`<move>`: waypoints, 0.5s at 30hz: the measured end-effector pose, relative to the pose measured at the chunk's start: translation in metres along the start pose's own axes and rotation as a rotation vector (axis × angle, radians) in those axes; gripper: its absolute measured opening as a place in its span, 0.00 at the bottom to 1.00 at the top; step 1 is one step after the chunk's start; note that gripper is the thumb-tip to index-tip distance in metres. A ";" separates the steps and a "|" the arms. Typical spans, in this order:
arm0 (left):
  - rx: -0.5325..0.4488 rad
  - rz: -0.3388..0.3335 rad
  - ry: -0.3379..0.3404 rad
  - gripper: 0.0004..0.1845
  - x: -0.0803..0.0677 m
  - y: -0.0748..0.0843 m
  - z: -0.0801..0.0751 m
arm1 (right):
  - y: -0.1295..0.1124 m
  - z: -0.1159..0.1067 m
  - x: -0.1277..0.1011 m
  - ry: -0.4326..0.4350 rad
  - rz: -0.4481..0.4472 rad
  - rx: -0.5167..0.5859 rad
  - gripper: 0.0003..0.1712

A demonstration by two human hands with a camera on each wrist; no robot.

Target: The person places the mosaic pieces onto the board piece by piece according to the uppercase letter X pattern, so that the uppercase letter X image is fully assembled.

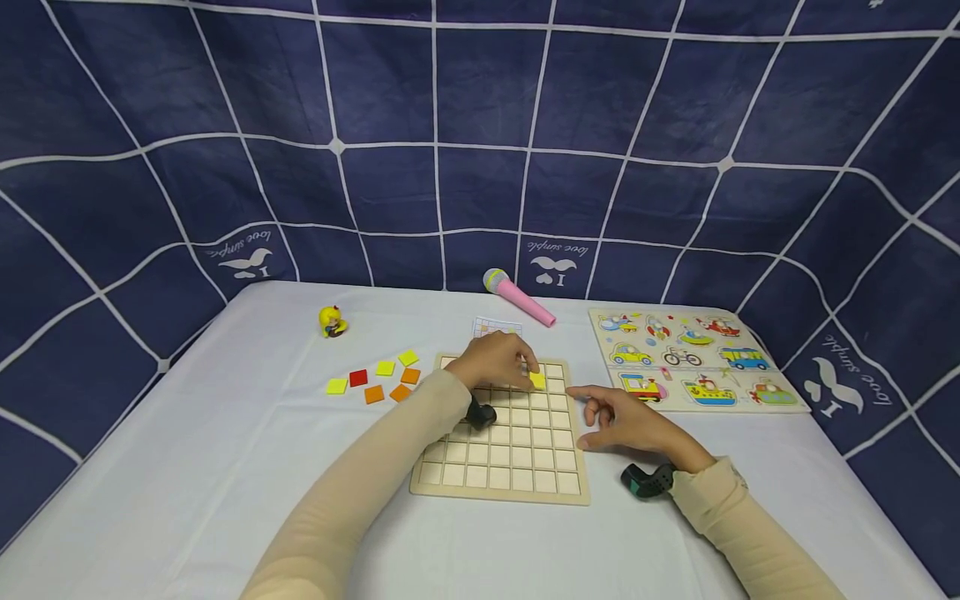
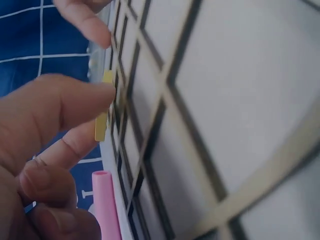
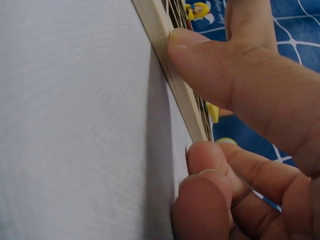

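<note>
Left hand (image 1: pixel 497 360) fingers pinch; right hand (image 1: pixel 626 425) rests, fingers loosely spread.

Under my left-hand fingers (image 1: pixel 529 364) the grid board (image 1: pixel 501 479) looks like pale, matt, unvarnished wood, and the yellow tile (image 1: pixel 537 380) they pinch seems smooth painted wood. Beside my right-hand fingers (image 3: pixel 200 55) the worktop (image 3: pixel 75 125) wears a finely woven, matt white cloth. Beyond my fingers the pink microphone (image 1: pixel 517 296) looks like glossy plastic, and the blue backdrop (image 1: pixel 480 125) is soft matt fabric

Even soft light, wrist views blurred
</note>
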State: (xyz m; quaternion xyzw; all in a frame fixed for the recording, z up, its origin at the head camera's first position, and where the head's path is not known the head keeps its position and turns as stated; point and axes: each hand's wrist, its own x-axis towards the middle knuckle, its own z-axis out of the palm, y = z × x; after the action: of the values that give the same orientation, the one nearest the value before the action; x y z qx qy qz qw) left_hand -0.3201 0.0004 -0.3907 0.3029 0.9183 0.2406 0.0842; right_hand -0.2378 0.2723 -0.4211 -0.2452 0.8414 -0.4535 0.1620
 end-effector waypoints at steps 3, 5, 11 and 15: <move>0.020 -0.003 -0.010 0.12 0.001 0.001 0.002 | 0.000 0.000 0.000 -0.001 -0.004 0.003 0.47; 0.030 -0.005 -0.011 0.13 0.001 0.002 0.003 | 0.000 0.000 0.000 -0.002 -0.006 0.002 0.47; 0.024 -0.009 -0.018 0.13 0.001 0.003 0.003 | 0.001 0.000 0.000 0.001 -0.010 -0.006 0.47; 0.023 -0.013 -0.033 0.14 0.000 0.003 0.003 | 0.002 0.000 0.001 0.001 -0.007 -0.005 0.47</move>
State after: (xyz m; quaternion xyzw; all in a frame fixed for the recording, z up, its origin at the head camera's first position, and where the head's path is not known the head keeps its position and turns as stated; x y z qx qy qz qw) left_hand -0.3175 0.0031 -0.3916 0.3018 0.9215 0.2243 0.0975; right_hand -0.2389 0.2731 -0.4226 -0.2481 0.8418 -0.4521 0.1594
